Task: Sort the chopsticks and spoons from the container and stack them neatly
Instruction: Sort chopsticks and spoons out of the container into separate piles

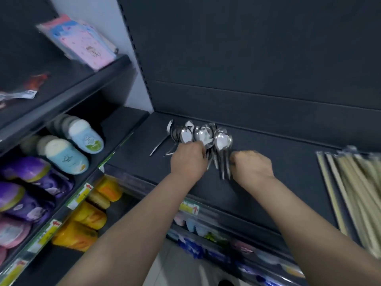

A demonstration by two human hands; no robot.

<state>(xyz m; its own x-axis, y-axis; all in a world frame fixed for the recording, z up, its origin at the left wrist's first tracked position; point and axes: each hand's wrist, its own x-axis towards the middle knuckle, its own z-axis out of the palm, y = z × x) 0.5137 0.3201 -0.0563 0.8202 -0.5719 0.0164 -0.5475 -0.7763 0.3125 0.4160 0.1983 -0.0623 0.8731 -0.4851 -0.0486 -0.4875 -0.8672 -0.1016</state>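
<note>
Both hands are on the pile of metal spoons point(203, 139) sitting on the dark shelf point(278, 162). The left hand point(188, 159) is curled down over the handles just below the bowls, and it looks like it's gripping a few, though the fingers are tucked under so I can't swear how many. The right hand point(252, 165) is bunched at the handle ends just right of that, knuckles up; whether it's actually pinching handles or just nudging them square, can't tell, it's blurry there.

What could go wrong, my guess: the bowls fan out above the left grip in three or so loose clumps, not nested. Squeeze or lift the bundle now and the outer ones probably slide off and clatter, since smooth steel on steel has basically no friction. A stray spoon point(159, 145) lies off to the left of the left hand, apart from the pile, and is easy to forget. The handle ends near the right hand point toward the shelf's front edge, so a shove that way could tip some over onto the lower shelves.

The chopsticks point(354, 195) are well off to the right of the right hand, a pale bundle lying roughly parallel, looks like some are in clear wrap.

Containers: honestly I don't see the source container anywhere in view. The nearest thing is the side rack on the left, holding bottles point(68, 155) lying on their sides.
</note>
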